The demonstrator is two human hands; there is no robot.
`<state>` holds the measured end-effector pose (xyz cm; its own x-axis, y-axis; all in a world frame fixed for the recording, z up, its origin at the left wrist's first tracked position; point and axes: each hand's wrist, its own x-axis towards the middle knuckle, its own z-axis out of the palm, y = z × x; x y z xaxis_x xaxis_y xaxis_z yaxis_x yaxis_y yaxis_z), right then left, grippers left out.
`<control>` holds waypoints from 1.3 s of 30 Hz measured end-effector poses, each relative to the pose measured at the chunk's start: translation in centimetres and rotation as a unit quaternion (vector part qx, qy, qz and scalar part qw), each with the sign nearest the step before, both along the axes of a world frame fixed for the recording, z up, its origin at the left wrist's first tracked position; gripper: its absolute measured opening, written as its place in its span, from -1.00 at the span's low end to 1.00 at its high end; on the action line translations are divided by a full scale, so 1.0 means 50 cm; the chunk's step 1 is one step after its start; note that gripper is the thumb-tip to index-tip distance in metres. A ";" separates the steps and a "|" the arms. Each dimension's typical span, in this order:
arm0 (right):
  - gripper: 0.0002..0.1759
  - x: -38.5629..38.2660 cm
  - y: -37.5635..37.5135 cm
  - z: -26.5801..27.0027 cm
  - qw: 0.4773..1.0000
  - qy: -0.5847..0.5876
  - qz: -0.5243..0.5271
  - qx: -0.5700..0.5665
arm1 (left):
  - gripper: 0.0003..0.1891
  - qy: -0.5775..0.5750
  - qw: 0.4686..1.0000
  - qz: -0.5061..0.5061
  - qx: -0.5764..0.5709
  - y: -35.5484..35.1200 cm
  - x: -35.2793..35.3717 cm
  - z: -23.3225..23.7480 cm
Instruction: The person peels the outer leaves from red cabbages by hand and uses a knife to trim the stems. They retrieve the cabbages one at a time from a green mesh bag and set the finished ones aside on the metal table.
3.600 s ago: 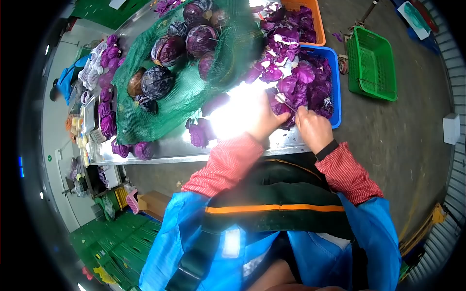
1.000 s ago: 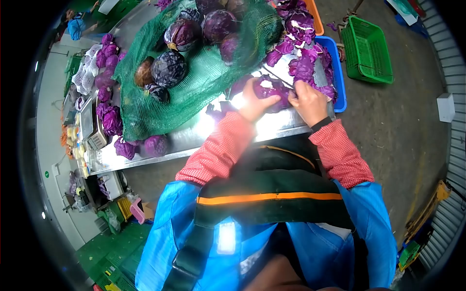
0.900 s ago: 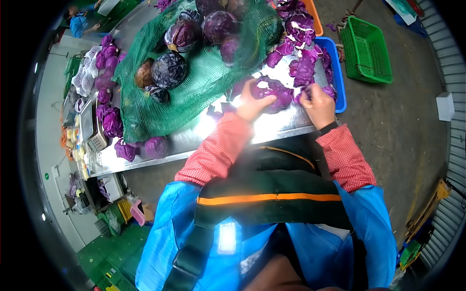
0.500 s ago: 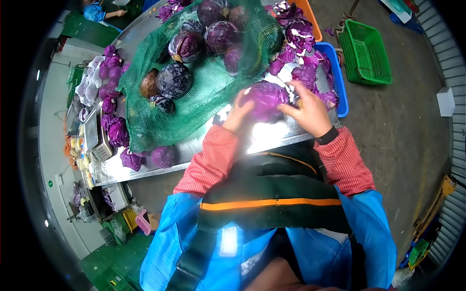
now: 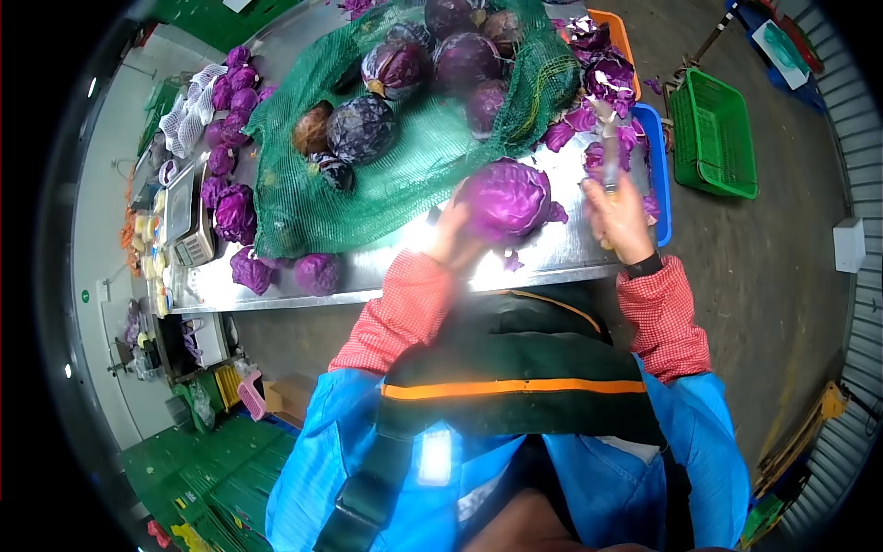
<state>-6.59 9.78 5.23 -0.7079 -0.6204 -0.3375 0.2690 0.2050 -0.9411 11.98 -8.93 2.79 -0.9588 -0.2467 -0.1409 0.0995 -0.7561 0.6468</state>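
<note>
A peeled red cabbage (image 5: pixel 508 201) sits at the near edge of the metal table (image 5: pixel 386 276), in front of me. My left hand (image 5: pixel 449 237) grips its left side, the fingers partly hidden behind it. To the right of the cabbage, my right hand (image 5: pixel 622 219) is wrapped around the handle of a knife (image 5: pixel 610 152), whose blurred blade points away from me. Beyond my hands, a green mesh bag (image 5: pixel 405 207) lies spread out with several unpeeled red cabbages (image 5: pixel 361 129) on it. A small leaf scrap (image 5: pixel 512 261) lies just below the held cabbage.
Loose purple leaves (image 5: pixel 609 78) are heaped on the table's right side, by a blue crate (image 5: pixel 660 175) and an orange crate (image 5: pixel 614 28). Peeled cabbages (image 5: pixel 235 213) and a scale (image 5: pixel 191 221) line the left. A green basket (image 5: pixel 716 138) stands on the floor.
My right hand has come off the cabbage and moved right, now holding a knife. My left hand stays on the cabbage. The view has shifted, so the table appears farther right.
</note>
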 end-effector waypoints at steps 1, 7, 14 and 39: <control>-0.54 0.018 -0.012 0.035 0.996 -0.049 0.069 -0.011 | 0.01 0.017 1.000 0.001 -0.019 -0.001 -0.005 0.017; -0.49 0.016 -0.027 0.002 0.975 -0.151 0.145 -0.080 | -0.13 -0.036 0.990 0.003 -0.133 -0.007 -0.008 0.044; -0.41 0.060 -0.046 -0.005 0.980 0.114 0.162 -0.011 | -0.18 -0.181 0.970 0.091 -0.134 0.020 -0.015 0.017; -0.82 0.047 -0.020 -0.028 0.850 0.510 0.098 0.084 | 0.08 -0.187 0.807 -0.029 -0.560 -0.002 -0.024 0.015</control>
